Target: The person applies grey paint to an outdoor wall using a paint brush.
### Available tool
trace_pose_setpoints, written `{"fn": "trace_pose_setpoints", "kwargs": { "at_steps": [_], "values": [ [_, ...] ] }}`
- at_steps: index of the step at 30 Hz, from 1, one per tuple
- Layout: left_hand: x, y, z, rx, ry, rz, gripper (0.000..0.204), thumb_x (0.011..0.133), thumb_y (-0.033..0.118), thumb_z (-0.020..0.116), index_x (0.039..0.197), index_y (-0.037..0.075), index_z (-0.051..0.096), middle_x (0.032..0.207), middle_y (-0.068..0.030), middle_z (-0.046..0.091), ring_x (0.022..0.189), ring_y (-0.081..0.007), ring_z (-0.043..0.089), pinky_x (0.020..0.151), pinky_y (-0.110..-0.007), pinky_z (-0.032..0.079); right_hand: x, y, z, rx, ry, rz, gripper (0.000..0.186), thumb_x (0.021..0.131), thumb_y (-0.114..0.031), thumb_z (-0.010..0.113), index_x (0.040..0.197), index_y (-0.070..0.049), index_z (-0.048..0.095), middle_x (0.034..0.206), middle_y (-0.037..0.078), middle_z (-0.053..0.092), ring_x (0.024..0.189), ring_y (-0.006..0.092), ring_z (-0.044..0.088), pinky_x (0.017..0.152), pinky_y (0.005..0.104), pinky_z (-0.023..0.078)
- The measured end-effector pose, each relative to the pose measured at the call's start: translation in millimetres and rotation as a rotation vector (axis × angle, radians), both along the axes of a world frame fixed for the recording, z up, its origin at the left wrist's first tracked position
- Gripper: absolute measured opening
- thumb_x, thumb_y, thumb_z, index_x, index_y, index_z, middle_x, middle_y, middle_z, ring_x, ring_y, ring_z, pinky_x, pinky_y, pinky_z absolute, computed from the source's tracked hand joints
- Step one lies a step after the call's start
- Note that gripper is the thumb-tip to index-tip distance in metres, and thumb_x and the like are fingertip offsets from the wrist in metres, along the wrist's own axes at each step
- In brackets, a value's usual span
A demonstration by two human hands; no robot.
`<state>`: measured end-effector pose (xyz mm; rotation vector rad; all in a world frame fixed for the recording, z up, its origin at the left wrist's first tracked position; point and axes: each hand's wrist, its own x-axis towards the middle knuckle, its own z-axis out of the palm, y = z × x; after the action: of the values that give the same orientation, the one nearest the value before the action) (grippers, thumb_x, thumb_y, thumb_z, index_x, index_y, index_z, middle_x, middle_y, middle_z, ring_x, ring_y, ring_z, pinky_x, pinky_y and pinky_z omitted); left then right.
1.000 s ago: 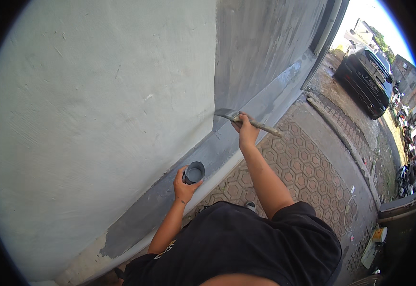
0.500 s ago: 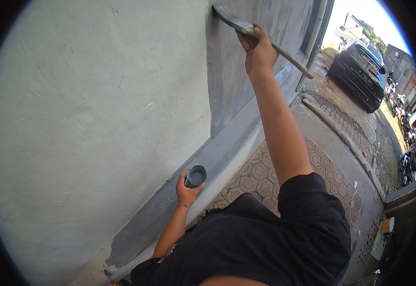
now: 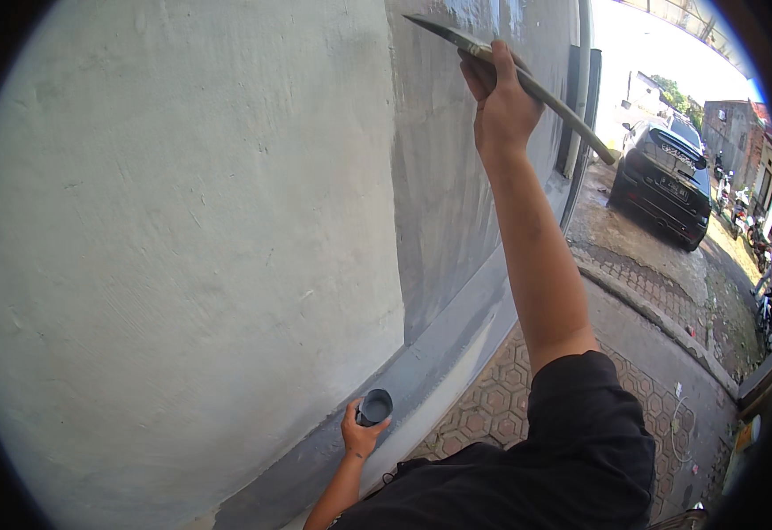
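My right hand (image 3: 496, 102) is raised high and grips a long-handled paintbrush (image 3: 456, 37), whose bristles touch the grey-painted part of the wall (image 3: 452, 194). Down low, my left hand (image 3: 361, 435) holds a small round cup of dark grey paint (image 3: 374, 407) close to the wall's base. The wide left part of the wall (image 3: 182, 247) is pale and unpainted. A straight vertical edge separates the pale area from the grey one.
A grey ledge (image 3: 439, 362) runs along the foot of the wall. Hexagonal paving (image 3: 492, 406) lies below me. A white downpipe (image 3: 580, 97) stands at the wall's far end. A dark car (image 3: 664, 181) is parked on the right, motorbikes beyond it.
My right hand has swept the brush up the wall, from low near the ledge to high overhead. The left hand with the cup stays low.
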<state>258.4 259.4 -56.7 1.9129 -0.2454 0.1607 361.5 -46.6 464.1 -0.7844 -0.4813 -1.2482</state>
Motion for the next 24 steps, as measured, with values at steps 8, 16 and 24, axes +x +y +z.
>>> {"fn": "trace_pose_setpoints", "kwargs": {
  "at_steps": [8, 16, 24],
  "values": [
    [7, -35, 5, -0.029, 0.000, 0.026, 0.073, 0.061, 0.031, 0.096, 0.119, 0.004, 0.060, 0.106, -0.0168, 0.070, 0.100, -0.0291, 0.069, 0.087, -0.040, 0.054, 73, -28, 130, -0.052, -0.111, -0.011, 0.020, 0.100, -0.020, 0.061, 0.103, 0.000, 0.064, 0.077, 0.010, 0.070, 0.064, 0.0195, 0.069, 0.060, 0.0318, 0.060],
    [-16, -32, 12, -0.027, -0.012, 0.169, 0.075, 0.065, 0.032, 0.095, 0.125, 0.005, 0.059, 0.116, -0.0160, 0.068, 0.108, -0.0311, 0.067, 0.093, -0.040, 0.053, 49, 1, -96, -0.266, 0.326, 0.009, 0.027, 0.099, -0.018, 0.067, 0.107, 0.007, 0.068, 0.093, 0.012, 0.071, 0.084, 0.0168, 0.071, 0.080, 0.0283, 0.060],
    [-51, -32, 18, -0.110, -0.002, 0.273, 0.074, 0.070, 0.025, 0.092, 0.131, 0.009, 0.055, 0.128, -0.0126, 0.062, 0.122, -0.0279, 0.059, 0.103, -0.040, 0.047, -37, -24, -369, -0.377, 0.728, -0.111, 0.033, 0.102, -0.023, 0.063, 0.113, 0.009, 0.063, 0.102, 0.014, 0.067, 0.087, 0.0189, 0.066, 0.075, 0.0311, 0.059]
  ]
}}
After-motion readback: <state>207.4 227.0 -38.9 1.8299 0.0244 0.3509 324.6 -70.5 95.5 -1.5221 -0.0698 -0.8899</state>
